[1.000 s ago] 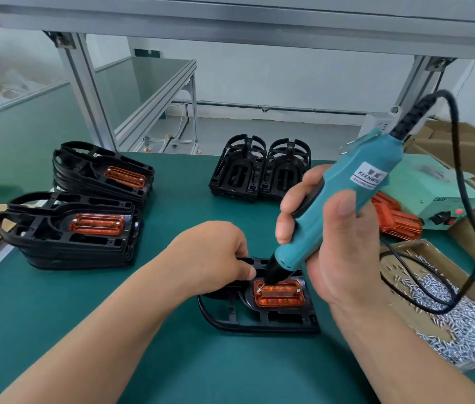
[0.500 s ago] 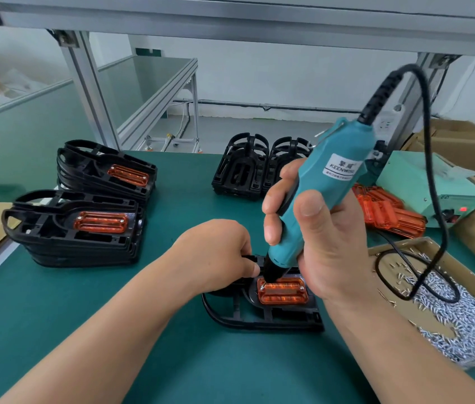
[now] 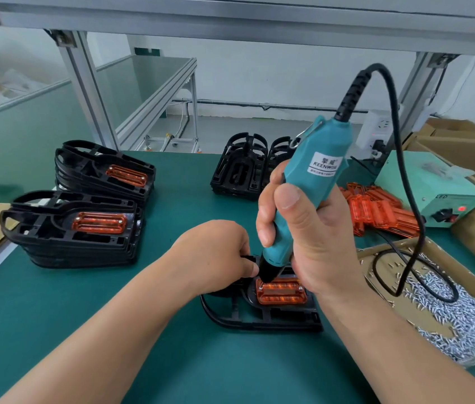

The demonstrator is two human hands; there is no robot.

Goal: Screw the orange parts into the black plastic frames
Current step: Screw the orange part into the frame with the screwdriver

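Head view: the driver [image 3: 315, 182] stands tilted, its top leaning toward the upper right of the frame, and its bit is set on the upper-left corner of the orange part [image 3: 281, 293]. If it drives at that lean, the bit could slip off the screw and scar the part, or the screw could go in crooked. The frame [image 3: 259, 323] lies loose on the surface [image 3: 114, 316]. Should the left grip [image 3: 213, 255] slacken, the torque might swing the frame round. The cord [image 3: 405, 199] loops down over the screw box [image 3: 463, 310] and could drag.

The orange part sits in the frame at lower centre, directly under the right grip [image 3: 312, 237] and just right of the left grip's fingertips. The right grip is wrapped round the driver's barrel, thumb laid upward. The left grip is curled on the frame's upper-left edge, beside the bit; whether it also steadies a screw cannot be told.
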